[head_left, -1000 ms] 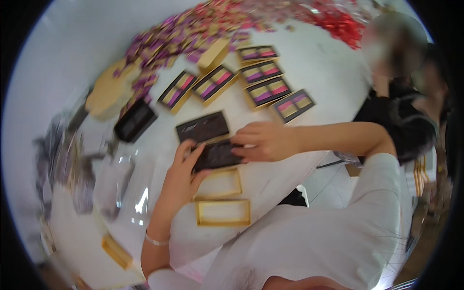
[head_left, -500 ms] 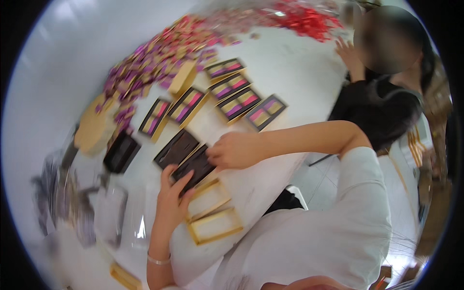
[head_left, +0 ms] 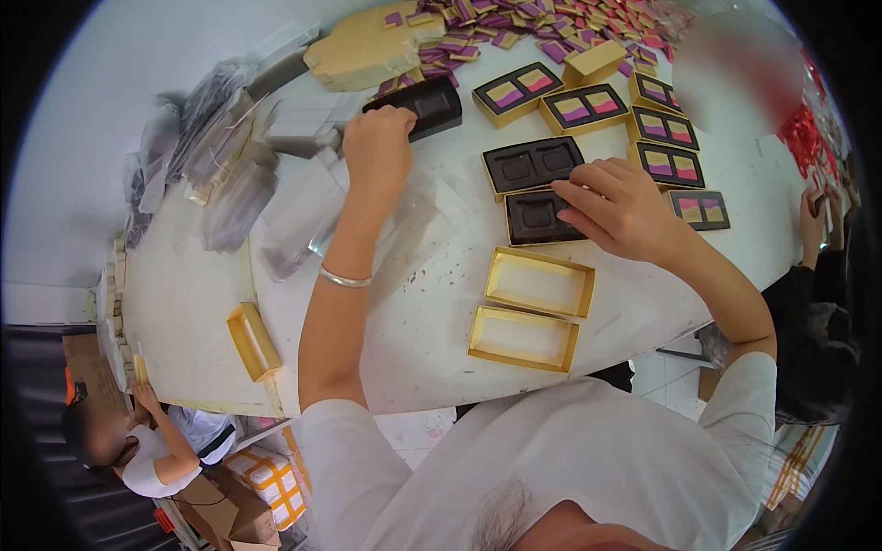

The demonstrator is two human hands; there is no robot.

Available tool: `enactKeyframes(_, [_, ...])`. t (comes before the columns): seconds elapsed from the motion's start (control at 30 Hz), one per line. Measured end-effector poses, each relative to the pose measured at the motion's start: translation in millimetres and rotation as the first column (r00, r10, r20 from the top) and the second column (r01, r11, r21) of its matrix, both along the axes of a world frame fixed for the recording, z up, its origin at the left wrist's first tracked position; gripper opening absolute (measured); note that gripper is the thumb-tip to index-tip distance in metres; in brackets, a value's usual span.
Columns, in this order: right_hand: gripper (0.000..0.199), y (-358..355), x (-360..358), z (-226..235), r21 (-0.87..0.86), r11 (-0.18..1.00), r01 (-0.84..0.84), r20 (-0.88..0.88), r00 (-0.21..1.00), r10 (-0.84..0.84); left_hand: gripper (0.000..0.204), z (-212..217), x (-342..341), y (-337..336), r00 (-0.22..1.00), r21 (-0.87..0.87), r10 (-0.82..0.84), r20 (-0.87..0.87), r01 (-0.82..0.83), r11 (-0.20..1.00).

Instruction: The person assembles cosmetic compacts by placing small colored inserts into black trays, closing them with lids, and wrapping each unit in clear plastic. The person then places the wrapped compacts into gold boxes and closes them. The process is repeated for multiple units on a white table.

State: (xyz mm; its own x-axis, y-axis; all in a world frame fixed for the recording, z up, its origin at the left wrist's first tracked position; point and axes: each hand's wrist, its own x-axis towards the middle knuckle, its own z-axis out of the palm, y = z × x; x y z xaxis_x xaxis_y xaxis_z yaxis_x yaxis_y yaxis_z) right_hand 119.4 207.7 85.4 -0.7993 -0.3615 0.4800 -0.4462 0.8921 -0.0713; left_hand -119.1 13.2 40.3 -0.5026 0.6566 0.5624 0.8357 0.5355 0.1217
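My left hand is closed on the near edge of dark brown plastic trays, which appear stacked. My right hand has its bent fingers closed at the right end of a dark two-compartment insert in a gold box. Directly behind it, touching, sits another gold box with a dark insert, its compartments holding nothing. Nearer me lie two gold box frames with pale insides, one gold frame behind the other gold frame. My right fingertips partly cover the insert.
Several filled gold boxes with purple, pink and gold pieces stand beyond my right hand. Small wrapped pieces are heaped at the back. Clear plastic sleeves lie left. A gold frame sits near the front edge. Other people work nearby.
My left hand has left the insert in the near box and moved to the dark tray stack. My right hand stays at that insert. The view has turned, bringing more of the table's left side in.
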Motion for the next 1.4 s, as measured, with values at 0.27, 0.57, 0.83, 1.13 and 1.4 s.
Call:
enactKeyframes(0.27, [0.023, 3.7, -6.5, 1.4, -0.18, 0.982, 0.051, -0.042, 0.997, -0.059, 0.006, 15.0, -30.7, -5.6, 0.76, 0.361, -0.213, 0.614, -0.031, 0.932])
enactKeyframes(0.57, [0.028, 5.8, -2.1, -12.2, -0.167, 0.985, 0.049, 0.038, 0.998, -0.043, 0.014, 4.0, 16.9, -7.8, 0.98, 0.033, -0.181, 0.085, 0.178, 0.983])
enactKeyframes(0.83, [0.036, 2.5, -3.1, -0.8, -0.212, 0.97, 0.119, -0.046, 0.99, -0.132, 0.018, 33.5, -5.2, -16.4, 0.823, 0.44, -0.324, 0.466, 0.102, 0.892])
enactKeyframes(1.13, [0.065, -26.2, 40.0, 38.6, -0.047, 0.993, -0.106, 0.09, 0.99, 0.109, 0.03, 73.2, 108.9, -26.7, -0.255, 0.432, -0.351, 0.901, 0.447, 0.784])
enactKeyframes(1.4, [0.07, -15.6, 89.6, -2.1, -0.02, 0.976, 0.215, 0.402, 0.896, -0.189, 0.062, 40.2, 147.3, -50.9, 0.397, 0.039, -0.277, 0.875, 0.512, 0.858])
